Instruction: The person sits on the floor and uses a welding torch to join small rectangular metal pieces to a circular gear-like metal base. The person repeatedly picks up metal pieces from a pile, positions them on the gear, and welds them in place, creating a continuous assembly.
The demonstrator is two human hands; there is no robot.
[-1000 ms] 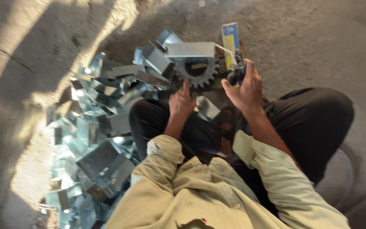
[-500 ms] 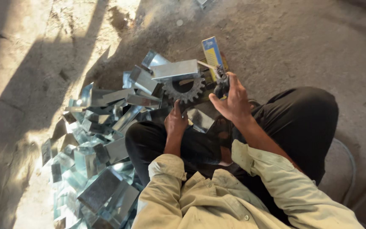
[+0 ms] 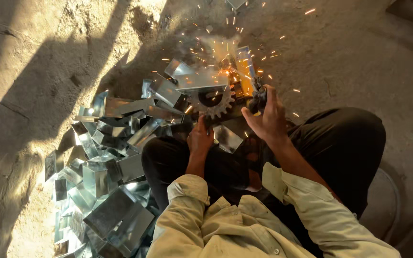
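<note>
I sit on the ground with dark trousers and a pale shirt. My left hand presses down on a small shiny metal piece next to a toothed gear wheel. A bent sheet-metal bracket lies on top of the gear. My right hand grips a dark tool handle with a blue and yellow flat part above it. Orange sparks and smoke fly from where the tool meets the bracket.
A large heap of folded galvanised sheet-metal pieces spreads over the ground to my left, from near the gear down to the bottom edge. The dusty concrete floor carries long shadows. A curved cable lies at the right.
Sparks and smoke now burst from the bracket on the gear; before there were none. My hands stay in about the same grip.
</note>
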